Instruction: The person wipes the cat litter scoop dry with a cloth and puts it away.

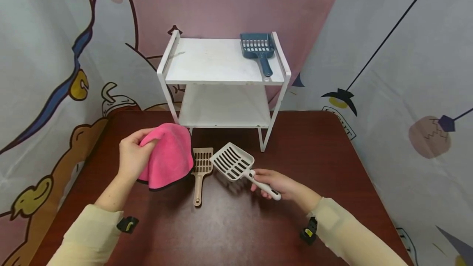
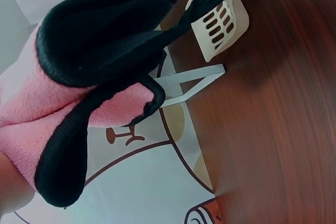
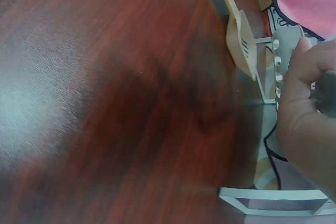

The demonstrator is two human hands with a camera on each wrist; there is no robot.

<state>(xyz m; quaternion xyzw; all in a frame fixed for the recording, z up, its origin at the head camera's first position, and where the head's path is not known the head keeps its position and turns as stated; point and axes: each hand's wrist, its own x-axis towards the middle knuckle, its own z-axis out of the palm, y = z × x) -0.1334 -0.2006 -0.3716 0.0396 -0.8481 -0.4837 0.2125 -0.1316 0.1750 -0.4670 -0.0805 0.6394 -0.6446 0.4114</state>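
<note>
My left hand [image 1: 134, 155] pinches a pink cloth [image 1: 171, 155] with black edging near its top, and the cloth hangs over the left part of the table. In the left wrist view its folds and dark border [image 2: 105, 40] fill much of the picture. My right hand [image 1: 275, 184] grips the handle of a pale grey slotted litter scoop [image 1: 233, 161], held above the table with its head towards the left. A beige litter scoop [image 1: 198, 192] lies on the table between both hands, head away from me, partly behind the cloth's edge.
A white two-tier shelf [image 1: 210, 63] stands at the back of the dark brown table [image 1: 177, 233]. On its top tier, at the right, lies a blue litter scoop [image 1: 265, 63]. Printed fabric [image 1: 229, 3] hangs behind and at both sides.
</note>
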